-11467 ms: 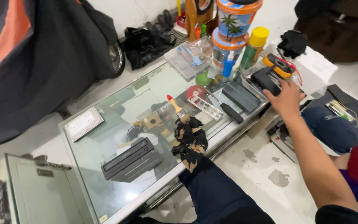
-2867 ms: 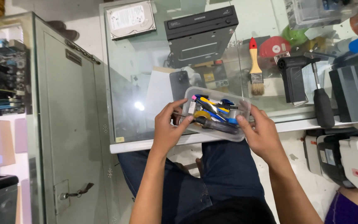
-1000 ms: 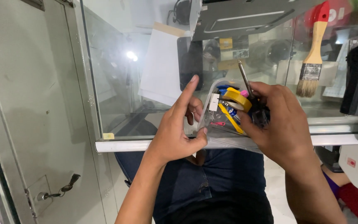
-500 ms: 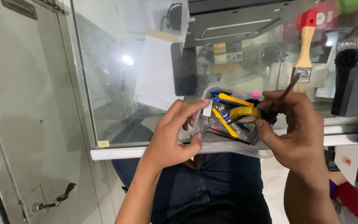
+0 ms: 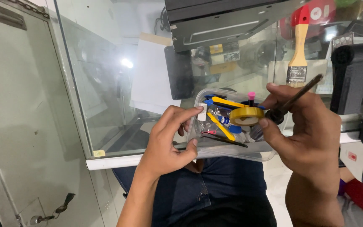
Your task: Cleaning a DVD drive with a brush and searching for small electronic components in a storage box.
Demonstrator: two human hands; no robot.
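Wooden paintbrush point(image 5: 298, 54) beyond clear tub point(image 5: 232, 145)

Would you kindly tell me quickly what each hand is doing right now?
Left hand: closed on the edge of the clear plastic box.
Right hand: closed on a dark screwdriver, thumb on the yellow tape roll.

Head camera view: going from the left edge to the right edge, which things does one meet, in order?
Grey metal cabinet door → left hand → clear plastic box of small tools → right hand, holding a dark screwdriver and a yellow tape roll → black tool at the right edge.
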